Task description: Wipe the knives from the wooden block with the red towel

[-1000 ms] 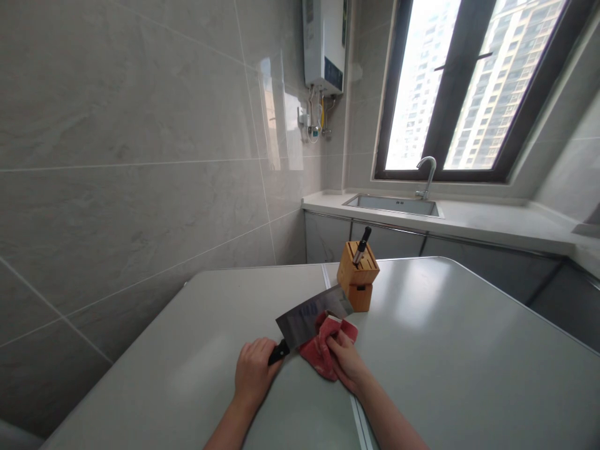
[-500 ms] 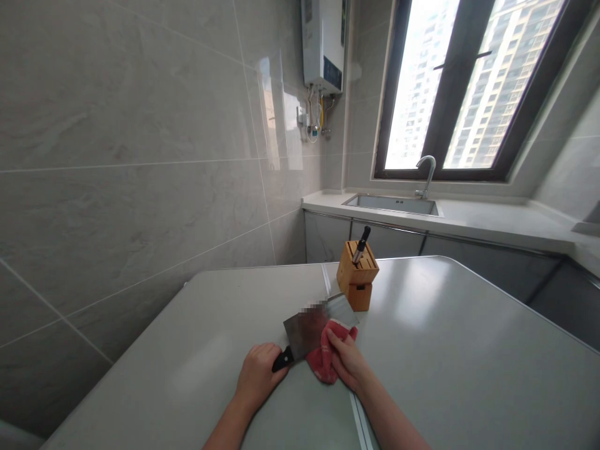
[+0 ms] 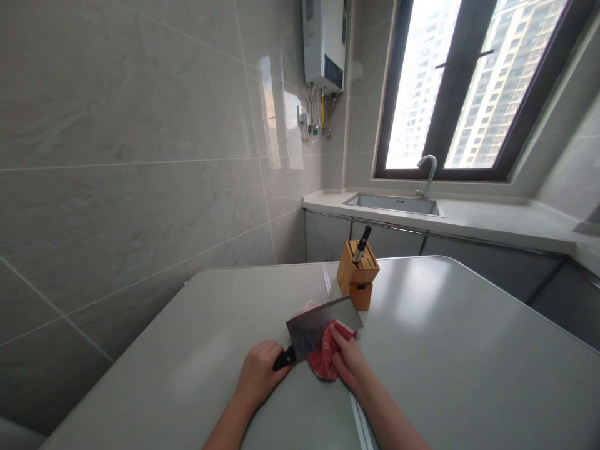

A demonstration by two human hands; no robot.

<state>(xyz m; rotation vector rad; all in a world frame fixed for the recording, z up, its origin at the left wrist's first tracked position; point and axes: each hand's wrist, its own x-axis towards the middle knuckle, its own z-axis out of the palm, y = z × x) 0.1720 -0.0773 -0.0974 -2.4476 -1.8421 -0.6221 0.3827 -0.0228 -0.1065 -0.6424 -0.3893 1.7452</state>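
Observation:
My left hand (image 3: 261, 370) is closed round the black handle of a cleaver (image 3: 313, 325), whose broad metal blade tilts up to the right above the table. A red cloth (image 3: 323, 361) is gripped in my right hand (image 3: 350, 362) and pressed against the near face of the blade, toward its right end. Part of the blade is hidden behind the cloth. A pale patch, perhaps more cloth, peeks out behind the blade's upper left edge. Just beyond the blade tip stands a wooden knife block (image 3: 357, 272) with one black-handled knife (image 3: 362, 244) in it.
The pale table (image 3: 197, 325) has a metal seam running across it and cut-off far corners. Behind it is a counter (image 3: 492, 215) with a sink (image 3: 394, 204) and a faucet (image 3: 427, 175). A tiled wall (image 3: 140, 206) borders the left side. A water heater (image 3: 323, 44) hangs in the corner.
The cleaver has shifted slightly right and its blade has turned a little, showing its face more plainly. Both hands keep their grips, with the cloth still against the blade.

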